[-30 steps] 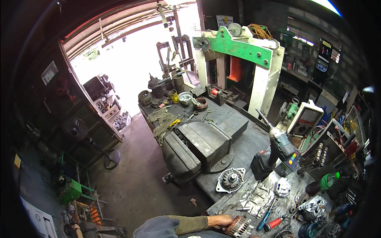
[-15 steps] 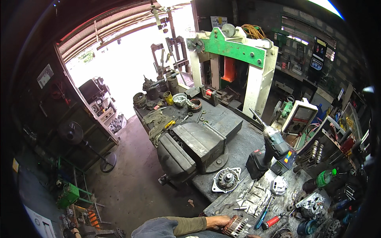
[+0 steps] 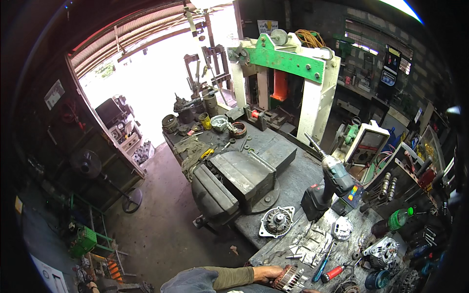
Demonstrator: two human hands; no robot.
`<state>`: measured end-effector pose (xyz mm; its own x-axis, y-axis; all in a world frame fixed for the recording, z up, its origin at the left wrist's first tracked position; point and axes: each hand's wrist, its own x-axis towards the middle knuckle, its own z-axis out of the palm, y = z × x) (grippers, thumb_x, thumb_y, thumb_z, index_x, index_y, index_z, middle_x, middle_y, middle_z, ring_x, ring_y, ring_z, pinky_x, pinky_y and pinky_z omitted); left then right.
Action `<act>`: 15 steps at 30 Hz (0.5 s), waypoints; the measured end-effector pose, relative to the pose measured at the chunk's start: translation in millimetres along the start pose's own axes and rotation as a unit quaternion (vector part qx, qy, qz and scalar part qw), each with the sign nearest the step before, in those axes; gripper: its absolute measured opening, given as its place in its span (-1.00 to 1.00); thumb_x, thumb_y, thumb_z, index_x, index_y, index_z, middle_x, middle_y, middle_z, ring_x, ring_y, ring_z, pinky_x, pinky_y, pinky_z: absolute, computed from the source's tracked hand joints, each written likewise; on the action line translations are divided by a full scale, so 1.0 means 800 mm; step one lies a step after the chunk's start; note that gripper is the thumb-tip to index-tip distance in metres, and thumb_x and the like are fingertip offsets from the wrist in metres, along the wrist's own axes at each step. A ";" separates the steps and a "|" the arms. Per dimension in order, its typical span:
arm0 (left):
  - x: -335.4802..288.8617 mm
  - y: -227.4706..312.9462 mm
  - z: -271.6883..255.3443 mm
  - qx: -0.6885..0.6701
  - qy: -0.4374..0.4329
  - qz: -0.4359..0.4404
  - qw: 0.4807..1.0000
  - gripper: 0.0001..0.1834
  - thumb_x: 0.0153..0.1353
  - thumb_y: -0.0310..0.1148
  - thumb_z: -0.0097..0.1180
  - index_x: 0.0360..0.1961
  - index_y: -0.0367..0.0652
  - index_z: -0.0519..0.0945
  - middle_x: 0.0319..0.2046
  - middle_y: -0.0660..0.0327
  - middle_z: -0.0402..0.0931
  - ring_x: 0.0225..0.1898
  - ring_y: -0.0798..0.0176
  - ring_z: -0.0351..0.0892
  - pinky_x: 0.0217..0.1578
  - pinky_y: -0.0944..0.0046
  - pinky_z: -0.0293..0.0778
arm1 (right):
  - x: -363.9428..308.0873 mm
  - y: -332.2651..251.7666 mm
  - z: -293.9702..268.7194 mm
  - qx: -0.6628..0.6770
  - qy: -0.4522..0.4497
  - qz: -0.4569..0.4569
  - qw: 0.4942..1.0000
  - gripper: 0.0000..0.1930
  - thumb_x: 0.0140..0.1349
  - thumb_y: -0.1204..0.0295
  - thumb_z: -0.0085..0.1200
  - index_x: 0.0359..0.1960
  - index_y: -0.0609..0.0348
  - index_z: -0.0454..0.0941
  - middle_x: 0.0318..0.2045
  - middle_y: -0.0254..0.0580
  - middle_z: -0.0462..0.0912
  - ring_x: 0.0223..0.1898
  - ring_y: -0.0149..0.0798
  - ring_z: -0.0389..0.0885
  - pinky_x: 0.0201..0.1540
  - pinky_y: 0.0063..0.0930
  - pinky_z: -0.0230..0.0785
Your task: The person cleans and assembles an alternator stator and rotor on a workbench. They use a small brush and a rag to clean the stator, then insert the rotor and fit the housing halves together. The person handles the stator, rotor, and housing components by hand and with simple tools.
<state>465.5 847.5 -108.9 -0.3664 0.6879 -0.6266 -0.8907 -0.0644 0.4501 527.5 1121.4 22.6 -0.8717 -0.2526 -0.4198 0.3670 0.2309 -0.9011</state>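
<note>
My left hand (image 3: 268,274), at the end of an olive sleeve, is closed round the side of an alternator stator (image 3: 289,279) with copper windings and a ridged metal body, low in the view. Only a sliver of my right hand (image 3: 310,291) shows at the bottom edge, beside the stator; its fingers are hidden. To the right of the stator lie a blue-handled screwdriver (image 3: 321,270) and a red-handled tool (image 3: 332,273). An alternator housing with its rotor (image 3: 277,221) rests on the bench above my left hand.
A large bench vise (image 3: 234,183) stands on the workbench (image 3: 305,168). A cordless impact wrench (image 3: 335,176) stands right of it. Further right are an alternator (image 3: 383,251), a rectifier-side cover (image 3: 342,228) and a green-capped bottle (image 3: 400,219). A green and white press frame (image 3: 288,61) rises behind.
The whole view has shifted slightly. My left hand and the stator stay in nearly the same place, with the stator turned a little at most.
</note>
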 end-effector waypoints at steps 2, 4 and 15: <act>-0.002 0.006 0.003 0.017 -0.003 -0.002 1.000 -0.71 0.43 -0.17 0.20 -0.12 -0.19 0.71 -0.36 0.28 0.70 -0.50 0.38 0.55 -0.47 0.27 0.46 | 0.000 -0.004 -0.001 -0.006 -0.019 0.049 0.999 -0.74 0.42 0.48 0.20 0.08 0.29 0.74 -0.23 -0.21 0.79 -0.36 -0.43 0.61 -0.30 -0.49 0.46; -0.004 0.012 0.006 0.031 -0.007 -0.004 0.999 -0.71 0.44 -0.17 0.19 -0.11 -0.19 0.71 -0.35 0.29 0.70 -0.48 0.38 0.55 -0.46 0.27 0.47 | 0.000 -0.008 -0.002 -0.025 -0.023 0.062 0.997 -0.74 0.42 0.47 0.21 0.07 0.30 0.74 -0.17 -0.14 0.81 -0.24 -0.36 0.68 -0.16 -0.44 0.52; -0.008 0.026 0.005 0.083 -0.016 0.002 0.996 -0.71 0.48 -0.18 0.15 -0.03 -0.18 0.68 -0.32 0.30 0.69 -0.41 0.40 0.55 -0.40 0.29 0.49 | 0.003 0.003 -0.004 -0.042 -0.010 0.036 0.998 -0.73 0.41 0.44 0.23 0.06 0.32 0.74 -0.07 -0.03 0.83 -0.01 -0.26 0.73 0.12 -0.34 0.53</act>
<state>450.4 844.5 -93.1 -0.3582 0.7102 -0.6061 -0.8316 0.0525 0.5530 525.3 1124.5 20.3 -0.8369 -0.2517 -0.4860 0.3993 0.3265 -0.8567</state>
